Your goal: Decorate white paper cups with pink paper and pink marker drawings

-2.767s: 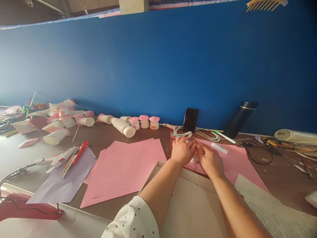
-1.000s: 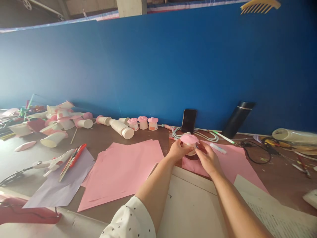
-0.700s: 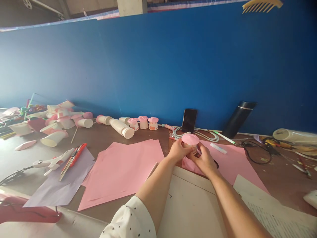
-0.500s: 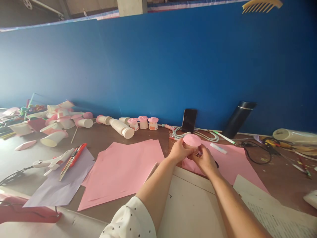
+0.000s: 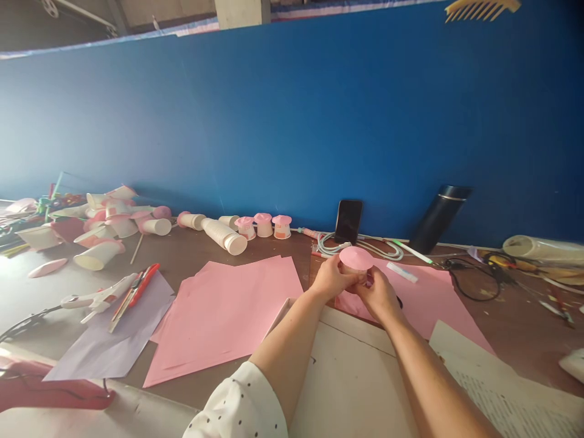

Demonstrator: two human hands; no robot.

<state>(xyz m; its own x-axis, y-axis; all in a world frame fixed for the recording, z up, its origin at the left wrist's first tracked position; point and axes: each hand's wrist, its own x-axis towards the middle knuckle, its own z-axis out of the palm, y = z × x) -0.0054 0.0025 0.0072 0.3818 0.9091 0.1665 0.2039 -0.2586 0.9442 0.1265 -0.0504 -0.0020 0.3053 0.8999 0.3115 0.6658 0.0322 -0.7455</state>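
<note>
Head view: blue partition (image 5: 292,134) behind cluttered brown tabletop (image 5: 515,328). Pink-capped paper cup (image 5: 356,259) sits between both hands, in front of smartphone (image 5: 348,221), near pink paper (image 5: 433,298). Cup roughly upright, long axis near vertical, cap uppermost, tipped slightly toward camera. Cap round, smooth, shallow, wider than pale cup wall; fingers cover most of wall. Left hand (image 5: 332,278) and right hand (image 5: 379,295) grip cup, fingers curled around sides. Printed sheet (image 5: 497,383) at right, its lines too small to read.

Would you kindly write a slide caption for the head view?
Left hand and right hand together hold a small paper cup with a round pink top, before a black rectangular smartphone.
</note>
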